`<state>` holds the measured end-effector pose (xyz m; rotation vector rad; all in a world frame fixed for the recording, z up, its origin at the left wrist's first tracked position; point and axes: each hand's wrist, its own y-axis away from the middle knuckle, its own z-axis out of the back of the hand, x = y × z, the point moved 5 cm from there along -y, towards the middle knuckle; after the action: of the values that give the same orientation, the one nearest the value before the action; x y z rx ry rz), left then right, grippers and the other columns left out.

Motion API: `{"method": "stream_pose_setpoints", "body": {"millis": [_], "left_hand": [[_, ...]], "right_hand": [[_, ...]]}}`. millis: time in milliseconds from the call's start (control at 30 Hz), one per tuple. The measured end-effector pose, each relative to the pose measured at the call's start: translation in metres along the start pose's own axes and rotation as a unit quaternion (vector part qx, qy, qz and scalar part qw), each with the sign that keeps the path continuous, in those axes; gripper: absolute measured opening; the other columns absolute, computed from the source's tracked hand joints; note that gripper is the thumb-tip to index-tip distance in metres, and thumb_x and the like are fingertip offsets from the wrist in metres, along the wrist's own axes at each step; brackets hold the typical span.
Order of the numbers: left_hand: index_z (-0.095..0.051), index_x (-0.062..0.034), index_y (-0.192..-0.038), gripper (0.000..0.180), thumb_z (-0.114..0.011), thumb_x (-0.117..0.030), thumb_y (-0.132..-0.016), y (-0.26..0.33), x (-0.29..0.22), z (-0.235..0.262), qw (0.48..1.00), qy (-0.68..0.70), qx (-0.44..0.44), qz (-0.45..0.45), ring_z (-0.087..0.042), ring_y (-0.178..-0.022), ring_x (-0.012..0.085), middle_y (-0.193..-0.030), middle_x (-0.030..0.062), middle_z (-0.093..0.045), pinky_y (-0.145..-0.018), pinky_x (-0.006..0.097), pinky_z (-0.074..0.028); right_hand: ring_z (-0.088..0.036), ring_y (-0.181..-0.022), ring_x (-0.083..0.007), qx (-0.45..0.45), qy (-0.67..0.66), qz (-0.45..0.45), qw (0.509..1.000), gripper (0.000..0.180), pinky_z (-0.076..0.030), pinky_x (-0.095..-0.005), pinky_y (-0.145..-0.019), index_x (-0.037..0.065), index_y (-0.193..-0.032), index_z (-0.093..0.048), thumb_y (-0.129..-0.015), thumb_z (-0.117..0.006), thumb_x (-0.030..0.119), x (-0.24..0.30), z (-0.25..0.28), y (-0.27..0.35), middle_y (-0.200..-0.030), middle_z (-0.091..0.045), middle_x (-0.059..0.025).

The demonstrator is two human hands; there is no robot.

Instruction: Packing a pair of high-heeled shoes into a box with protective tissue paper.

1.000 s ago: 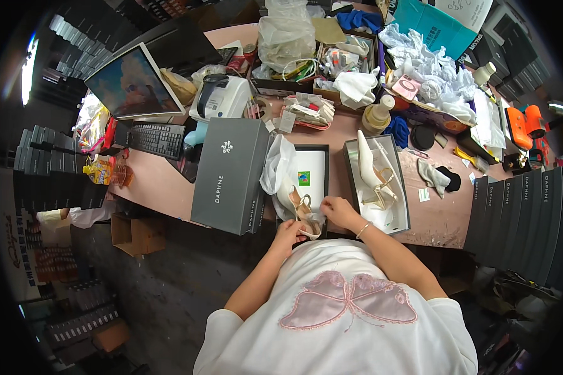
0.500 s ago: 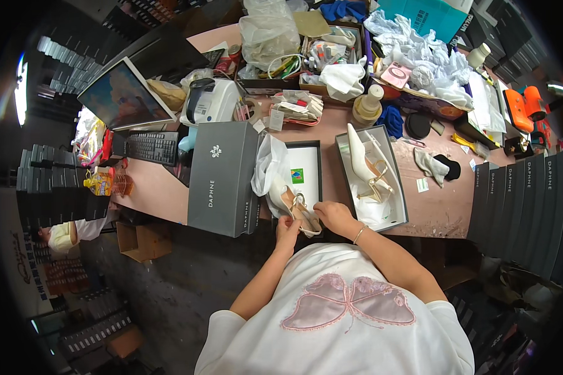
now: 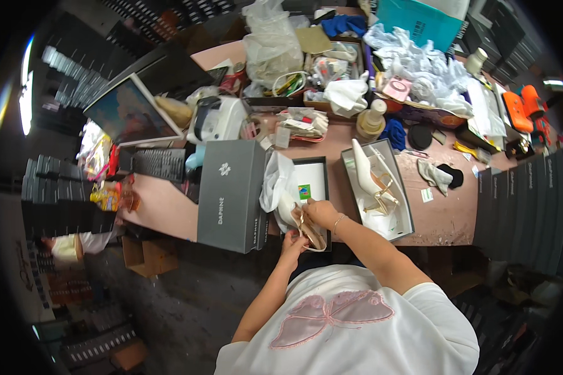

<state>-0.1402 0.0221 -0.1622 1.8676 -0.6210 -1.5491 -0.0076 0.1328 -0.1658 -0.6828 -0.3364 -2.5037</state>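
– Two hands meet at the near edge of the desk [image 3: 169, 206], right in front of the white shirt [image 3: 356, 325]. How do they sit?

– The left hand [image 3: 292, 242] comes up from below, fingers pinched shut on the tan straps of a shoe [image 3: 306, 228]. The right hand [image 3: 319, 212] reaches in from the right with the wrist bent and closes on the same shoe from above.

– Where is the shoe?

– At the near end of the open box [image 3: 311, 181], half over its front rim, beside crumpled white paper [image 3: 276, 184].

– And room around them?

– Tight. The grey lid [image 3: 230, 194] stands just left of the box, touching it or nearly so. A second box [image 3: 381, 187] with the other shoe [image 3: 369, 178] lies just to the right. Bare pink desk shows only at the right, past that box, and at the near left corner.

– Farther back?

– A bottle [image 3: 370, 120], a white device [image 3: 219, 119], a screen [image 3: 128, 112], a clear bag [image 3: 270, 44] and heaped white wrapping [image 3: 419, 62] fill the far side
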Motion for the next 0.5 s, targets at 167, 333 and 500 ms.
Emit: {"method": "stream_pose_setpoints", "body": {"millis": [167,333,500], "left_hand": [[-0.036,-0.0089,-0.128,0.055,-0.062,-0.009,-0.08,-0.003,0.005,-0.009,0.998,0.024,0.052,-0.005,-0.059,-0.096,0.0197,-0.11,0.0082,-0.056,-0.081,0.036,-0.048],[-0.031,-0.0128,-0.133,0.061,-0.066,-0.011,-0.082,-0.019,0.009,-0.023,0.999,-0.01,0.031,0.015,-0.055,-0.106,0.0221,-0.123,0.0087,-0.048,-0.083,0.039,-0.049],[-0.03,-0.0092,-0.137,0.061,-0.061,-0.005,-0.084,-0.037,0.008,-0.026,0.998,0.069,-0.003,-0.005,-0.057,-0.104,0.0272,-0.122,0.0114,-0.05,-0.085,0.044,-0.053]], "right_hand": [[-0.065,-0.078,-0.0342,-0.103,-0.105,-0.109,0.983,0.014,-0.053,-0.0432,-0.067,0.004,-0.092,-0.058,-0.081,-0.058,0.012,0.016,0.062,0.048,-0.087,-0.062,-0.0166],[-0.065,-0.074,-0.0296,-0.179,-0.374,-0.216,0.884,0.018,-0.052,-0.0374,-0.064,-0.001,-0.1,-0.059,-0.088,-0.052,0.011,-0.005,0.129,0.183,-0.084,-0.065,-0.0171],[-0.065,-0.072,-0.0164,-0.372,-0.609,-0.376,0.591,0.017,-0.057,-0.0291,-0.06,-0.002,-0.101,-0.057,-0.092,-0.055,0.012,-0.071,0.099,0.377,-0.087,-0.063,-0.0087]]}}
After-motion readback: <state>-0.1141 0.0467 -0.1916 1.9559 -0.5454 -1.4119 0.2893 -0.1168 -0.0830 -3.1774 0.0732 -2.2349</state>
